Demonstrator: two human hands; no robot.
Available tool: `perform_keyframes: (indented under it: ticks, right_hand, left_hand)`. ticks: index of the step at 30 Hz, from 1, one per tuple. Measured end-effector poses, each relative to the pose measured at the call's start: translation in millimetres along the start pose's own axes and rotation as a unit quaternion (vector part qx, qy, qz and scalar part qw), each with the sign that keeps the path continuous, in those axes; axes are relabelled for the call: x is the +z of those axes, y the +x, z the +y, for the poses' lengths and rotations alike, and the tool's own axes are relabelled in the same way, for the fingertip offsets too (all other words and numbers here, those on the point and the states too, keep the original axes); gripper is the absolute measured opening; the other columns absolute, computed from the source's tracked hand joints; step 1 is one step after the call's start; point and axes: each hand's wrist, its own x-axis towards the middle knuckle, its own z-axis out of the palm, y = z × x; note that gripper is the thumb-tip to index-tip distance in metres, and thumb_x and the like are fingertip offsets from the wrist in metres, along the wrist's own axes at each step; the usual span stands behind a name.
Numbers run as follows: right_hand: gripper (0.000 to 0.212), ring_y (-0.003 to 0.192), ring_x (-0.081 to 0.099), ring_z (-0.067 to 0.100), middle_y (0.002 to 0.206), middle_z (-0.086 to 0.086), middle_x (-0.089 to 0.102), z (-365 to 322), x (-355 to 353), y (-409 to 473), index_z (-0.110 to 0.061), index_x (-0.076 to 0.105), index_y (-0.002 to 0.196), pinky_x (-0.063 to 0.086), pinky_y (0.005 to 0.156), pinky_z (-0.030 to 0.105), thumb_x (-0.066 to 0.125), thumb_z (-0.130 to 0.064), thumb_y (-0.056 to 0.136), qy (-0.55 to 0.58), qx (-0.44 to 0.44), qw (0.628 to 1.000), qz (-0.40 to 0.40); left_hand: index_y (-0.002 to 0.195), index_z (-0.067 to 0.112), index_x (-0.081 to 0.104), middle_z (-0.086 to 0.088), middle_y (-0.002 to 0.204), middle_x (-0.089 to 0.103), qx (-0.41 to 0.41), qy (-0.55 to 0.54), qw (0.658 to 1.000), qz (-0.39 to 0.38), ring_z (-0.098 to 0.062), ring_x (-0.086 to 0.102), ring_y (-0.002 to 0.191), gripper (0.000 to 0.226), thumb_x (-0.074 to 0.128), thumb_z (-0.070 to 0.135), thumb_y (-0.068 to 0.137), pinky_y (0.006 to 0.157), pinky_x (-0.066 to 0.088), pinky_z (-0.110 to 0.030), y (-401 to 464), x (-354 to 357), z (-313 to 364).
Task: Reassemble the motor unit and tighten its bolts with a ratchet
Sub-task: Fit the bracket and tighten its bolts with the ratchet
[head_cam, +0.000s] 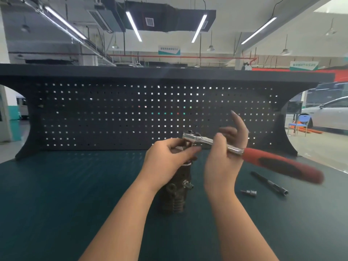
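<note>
The dark finned motor unit (176, 194) stands upright on the green bench mat, mostly hidden behind my arms. A ratchet (263, 161) with a chrome head and a red-and-black handle lies across its top, the head at the unit's upper end. My left hand (167, 157) pinches the part under the ratchet head, which its fingers hide. My right hand (224, 153) holds the chrome shaft between thumb and curled fingers, with the index finger raised straight up. The red handle juts out to the right, blurred.
A black extension bar (269, 183) and a small chrome socket adapter (248, 192) lie on the mat (75, 194) to the right of the unit. A black pegboard (131, 113) stands along the bench's back edge. Beyond it are a workshop hall and a white car (327, 112).
</note>
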Motion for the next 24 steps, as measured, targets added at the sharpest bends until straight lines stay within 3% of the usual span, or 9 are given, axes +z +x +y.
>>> perform_keyframes:
  ticks: [3, 5, 8, 10, 13, 15, 17, 20, 24]
  right_hand:
    - [0.049, 0.098, 0.039, 0.009, 0.099, -0.009, 0.053, -6.2, 18.7, -23.9, -0.039, 0.065, 0.111, 0.033, 0.092, 0.036, 0.044, -0.013, 0.075, -0.163, -0.264, 0.947, -0.081]
    - [0.043, 0.108, 0.035, 0.014, 0.111, -0.009, 0.051, -8.6, 29.0, -38.2, -0.036, 0.066, 0.113, 0.030, 0.092, 0.040, 0.045, -0.018, 0.081, -0.193, -0.299, 0.926, -0.125]
    - [0.032, 0.108, 0.040, 0.014, 0.107, -0.004, 0.057, 3.8, 13.5, -21.3, -0.037, 0.068, 0.108, 0.030, 0.095, 0.037, 0.045, -0.031, 0.086, -0.180, -0.228, 0.955, -0.068]
    - [0.032, 0.105, 0.048, 0.015, 0.105, -0.001, 0.057, 11.3, -3.8, -3.1, -0.041, 0.061, 0.106, 0.036, 0.092, 0.034, 0.046, -0.038, 0.078, -0.102, -0.073, 0.991, -0.039]
    - [0.045, 0.087, 0.053, -0.010, 0.104, -0.005, 0.052, 16.1, -4.7, -1.4, -0.034, 0.057, 0.120, 0.039, 0.077, 0.007, 0.050, -0.032, 0.075, 0.074, 0.131, 0.988, -0.022]
    - [0.043, 0.083, 0.052, -0.009, 0.097, -0.006, 0.052, 11.5, -3.3, 1.3, -0.033, 0.058, 0.119, 0.038, 0.076, 0.005, 0.050, -0.016, 0.081, 0.046, 0.060, 0.997, -0.018]
    - [0.048, 0.083, 0.051, -0.004, 0.087, -0.015, 0.054, 4.2, -0.5, 7.1, -0.040, 0.060, 0.104, 0.036, 0.081, 0.013, 0.055, 0.002, 0.083, -0.059, -0.079, 0.988, -0.122]
    - [0.034, 0.098, 0.042, 0.008, 0.101, -0.007, 0.057, -9.3, 15.5, -22.8, -0.030, 0.070, 0.102, 0.025, 0.084, 0.027, 0.053, -0.018, 0.075, -0.217, -0.311, 0.909, -0.172]
    - [0.029, 0.106, 0.043, 0.015, 0.106, -0.005, 0.057, -6.3, 12.4, -25.0, -0.030, 0.066, 0.107, 0.033, 0.092, 0.041, 0.053, -0.029, 0.080, -0.191, -0.242, 0.950, -0.051]
  left_hand:
    - [0.085, 0.011, 0.074, -0.013, 0.082, 0.074, 0.000, 0.063, 0.998, 0.004, -0.016, 0.063, 0.070, 0.012, 0.071, 0.022, 0.081, 0.068, 0.056, -0.038, 2.5, -2.8, -1.2]
    - [0.084, 0.009, 0.072, -0.016, 0.084, 0.072, -0.014, 0.098, 0.995, 0.007, -0.022, 0.063, 0.072, 0.016, 0.063, 0.020, 0.090, 0.073, 0.057, -0.041, 5.6, -5.1, -4.0]
    - [0.077, 0.021, 0.075, -0.006, 0.076, 0.074, -0.010, 0.059, 0.998, -0.012, -0.017, 0.066, 0.071, 0.025, 0.063, 0.042, 0.084, 0.077, 0.055, -0.039, 2.1, -5.1, -1.4]
    - [0.080, 0.035, 0.077, 0.003, 0.078, 0.076, 0.001, 0.023, 0.999, -0.030, -0.010, 0.071, 0.077, 0.016, 0.068, 0.047, 0.075, 0.081, 0.054, -0.033, 0.8, -2.9, 0.3]
    - [0.086, 0.034, 0.077, 0.005, 0.079, 0.076, 0.014, 0.028, 0.999, -0.020, -0.007, 0.073, 0.080, 0.009, 0.073, 0.040, 0.080, 0.081, 0.052, -0.031, 0.3, -1.8, -3.1]
    - [0.086, 0.031, 0.077, 0.002, 0.080, 0.076, 0.016, 0.023, 0.999, -0.015, -0.014, 0.073, 0.082, 0.016, 0.075, 0.043, 0.075, 0.082, 0.054, -0.036, -0.7, -1.5, -1.9]
    - [0.084, 0.028, 0.076, -0.004, 0.081, 0.075, 0.002, 0.048, 0.999, -0.017, -0.022, 0.072, 0.082, 0.024, 0.072, 0.047, 0.071, 0.080, 0.053, -0.037, -0.7, -2.8, -2.3]
    - [0.089, 0.013, 0.070, -0.008, 0.088, 0.072, -0.026, 0.188, 0.982, 0.008, -0.025, 0.068, 0.088, 0.018, 0.058, 0.027, 0.089, 0.072, 0.053, -0.031, 7.4, -6.6, -7.7]
    - [0.075, 0.020, 0.075, -0.007, 0.075, 0.073, -0.010, 0.090, 0.996, -0.001, -0.021, 0.066, 0.069, 0.022, 0.063, 0.033, 0.087, 0.072, 0.053, -0.037, 3.3, -7.2, -5.5]
